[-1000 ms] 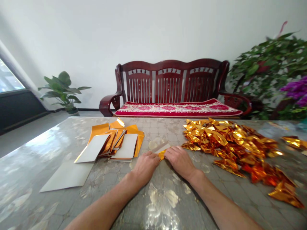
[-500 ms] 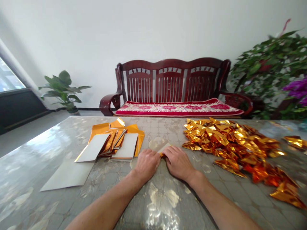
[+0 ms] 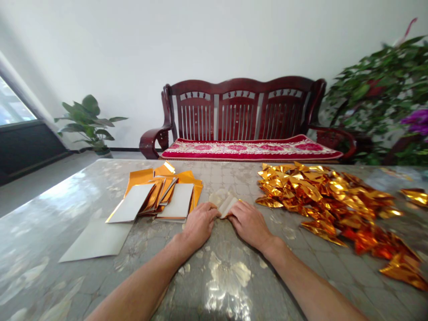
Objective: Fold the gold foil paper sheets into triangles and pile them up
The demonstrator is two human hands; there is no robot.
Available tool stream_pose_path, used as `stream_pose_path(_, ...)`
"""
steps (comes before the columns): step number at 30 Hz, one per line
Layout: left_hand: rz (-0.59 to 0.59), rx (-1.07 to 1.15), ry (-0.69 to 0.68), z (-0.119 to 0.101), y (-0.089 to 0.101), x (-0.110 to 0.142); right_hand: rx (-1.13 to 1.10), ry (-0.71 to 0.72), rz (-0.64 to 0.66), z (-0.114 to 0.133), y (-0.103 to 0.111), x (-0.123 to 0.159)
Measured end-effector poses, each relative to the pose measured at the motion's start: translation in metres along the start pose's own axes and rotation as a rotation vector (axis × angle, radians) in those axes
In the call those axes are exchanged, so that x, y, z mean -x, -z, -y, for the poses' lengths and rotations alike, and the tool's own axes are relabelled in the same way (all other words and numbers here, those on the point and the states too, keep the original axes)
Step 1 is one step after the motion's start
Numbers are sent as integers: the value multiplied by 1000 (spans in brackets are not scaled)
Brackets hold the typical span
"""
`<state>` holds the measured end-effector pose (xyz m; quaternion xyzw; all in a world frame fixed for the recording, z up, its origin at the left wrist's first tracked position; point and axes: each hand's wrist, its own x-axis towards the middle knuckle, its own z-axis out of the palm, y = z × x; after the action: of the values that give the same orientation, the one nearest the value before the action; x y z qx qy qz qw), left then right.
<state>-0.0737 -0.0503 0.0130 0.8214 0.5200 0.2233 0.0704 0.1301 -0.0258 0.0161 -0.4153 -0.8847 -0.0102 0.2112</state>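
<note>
Between my two hands, low over the table, is a partly folded sheet of foil paper (image 3: pixel 226 206), its pale back facing up. My left hand (image 3: pixel 201 223) closes its fingers on the sheet's left edge. Fingers curled, my right hand (image 3: pixel 250 223) grips the right edge. The fingertips of both hands are partly hidden. To the left lies a loose stack of gold and white foil paper sheets (image 3: pixel 175 200). On the right spreads a heap of folded gold foil pieces (image 3: pixel 310 191).
A single pale sheet (image 3: pixel 96 240) lies flat at the left of the patterned table (image 3: pixel 140 285). Clear plastic (image 3: pixel 394 178) rests at the far right. Behind the table stands a dark wooden bench (image 3: pixel 237 111) with a red cover, flanked by plants (image 3: pixel 88 122).
The sheet between my hands has opened out, showing more of its pale side. My left hand has shifted slightly left. The view has tilted a little.
</note>
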Motion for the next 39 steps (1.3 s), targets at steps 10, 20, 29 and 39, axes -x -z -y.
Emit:
stream_pose_path(10,6,44,30,1,-1,-1,-37,-22,-8,-4,-5,-4)
stream_pose_path(20,-22,130,84,9,-4,-6,-62,-97,20,-4,-7,-10)
stream_pose_path(29,-45,142,176,5,-7,-9,-49,-146,26,-3,-9,-13)
stream_pose_path(39,-61,112,222,0,-4,-9,-42,-172,-2,-2,-11,-13)
